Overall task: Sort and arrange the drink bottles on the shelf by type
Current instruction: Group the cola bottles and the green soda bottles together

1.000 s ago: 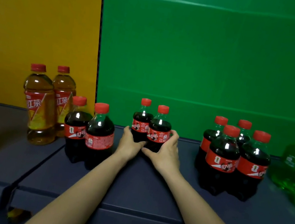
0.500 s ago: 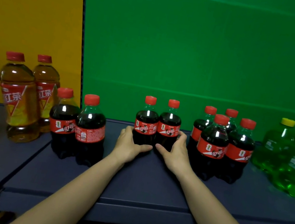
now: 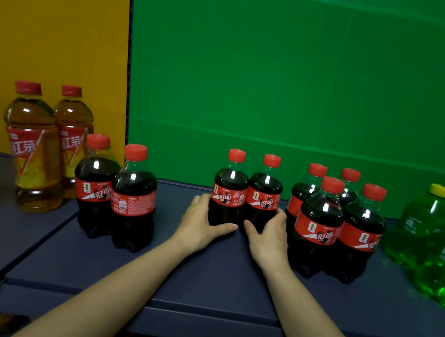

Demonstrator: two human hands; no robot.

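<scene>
A person's left hand (image 3: 199, 225) and right hand (image 3: 269, 240) clasped 2 red-capped cola bottles that stood upright and touching, near the back edge of a dark blue shelf (image 3: 209, 285) and about midway along it. The left hand gripped the left cola bottle (image 3: 228, 196) low on its body, fingers pressed together and curled round its outer side, thumb laid across the front of its base. The right hand held the right cola bottle (image 3: 262, 199) in mirror fashion, fingers wrapped round the outer side, thumb pointing inward. The 2 thumb tips lay close but apart.

Just beside the right hand, toward the shelf's right edge, a cluster of 4 cola bottles (image 3: 319, 230) stood in 2 rows; whether it touched the held pair could not be told. Near the right edge stood green drink bottles (image 3: 424, 230) with yellow caps, 3 caps showing.

Toward the left edge, well apart from the left hand, 2 more cola bottles (image 3: 134, 200) stood touching, nearer the front edge. Behind them, 2 amber tea bottles (image 3: 32, 146) stood before a yellow back panel (image 3: 48, 19); a green back panel (image 3: 291, 76) backed the rest.
</scene>
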